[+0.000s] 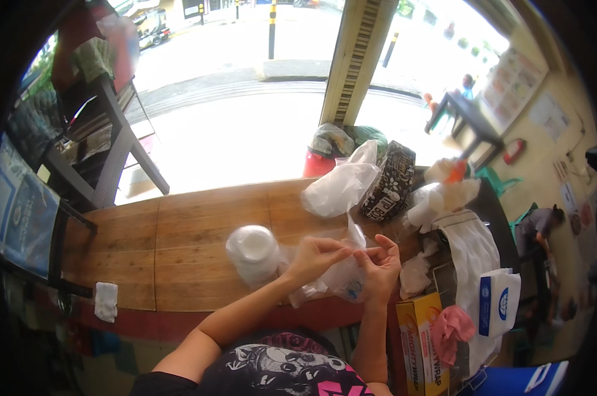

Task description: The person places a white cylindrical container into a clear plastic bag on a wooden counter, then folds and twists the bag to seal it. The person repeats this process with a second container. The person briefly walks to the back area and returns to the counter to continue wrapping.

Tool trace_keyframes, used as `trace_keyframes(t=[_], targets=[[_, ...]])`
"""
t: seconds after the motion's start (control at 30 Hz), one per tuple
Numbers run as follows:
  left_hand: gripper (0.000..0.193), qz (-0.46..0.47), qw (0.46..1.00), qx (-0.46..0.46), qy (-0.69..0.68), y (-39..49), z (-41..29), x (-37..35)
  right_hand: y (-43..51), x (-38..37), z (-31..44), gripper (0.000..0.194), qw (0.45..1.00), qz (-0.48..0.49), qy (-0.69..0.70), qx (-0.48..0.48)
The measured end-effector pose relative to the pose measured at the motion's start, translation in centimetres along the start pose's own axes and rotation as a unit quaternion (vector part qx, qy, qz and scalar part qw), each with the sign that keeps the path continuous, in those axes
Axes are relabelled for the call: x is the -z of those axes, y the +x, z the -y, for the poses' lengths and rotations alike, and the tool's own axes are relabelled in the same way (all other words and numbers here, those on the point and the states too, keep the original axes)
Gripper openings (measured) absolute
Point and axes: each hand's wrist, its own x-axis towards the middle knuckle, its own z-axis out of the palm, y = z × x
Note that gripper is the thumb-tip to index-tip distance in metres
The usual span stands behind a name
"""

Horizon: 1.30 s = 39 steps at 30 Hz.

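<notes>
My left hand (321, 256) and my right hand (380, 260) meet at the fingertips over the wooden table (204, 213). Both pinch the thin edge of a clear plastic bag (345, 277), which hangs below and between them. A strip of the plastic stands up behind the fingers. To the left of my left hand rests a stack of white round containers (254, 247) wrapped in clear plastic. Beyond my hands lies a white plastic bag (340, 185), its contents hidden, against a black patterned tip box (390, 183).
A yellow MightyWrap box (420, 341), a pink cloth (452, 334) and a white-and-blue pack (499, 302) lie at right, near a white cloth (469, 252). A folded white cloth (106, 302) sits at the table's left edge. A person (538, 227) is farther off at right.
</notes>
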Motion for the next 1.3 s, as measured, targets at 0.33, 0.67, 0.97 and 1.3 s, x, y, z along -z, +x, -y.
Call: trace_keyframes(t=[0.33,0.67,0.97,1.3], targets=[[0.032,0.025,0.754,0.111,-0.647,-1.5,2.5,6.2,1.4,2.5,-2.0,0.023,0.898,-0.008,0.384,-0.213],[0.037,-0.03,0.886,-0.159,0.434,-1.9,-1.4,6.1,0.6,-0.5,-0.5,0.025,0.934,0.105,0.302,-0.162],[0.024,-0.087,0.915,-0.042,0.392,0.2,-2.4,6.8,1.9,-2.5,-1.3,0.019,0.998,-0.053,0.027,-0.026],[0.017,-0.2,0.823,-0.137,0.513,-0.9,-2.0,6.3,1.9,-3.1,-0.5,0.019,0.995,-0.032,0.097,-0.007]])
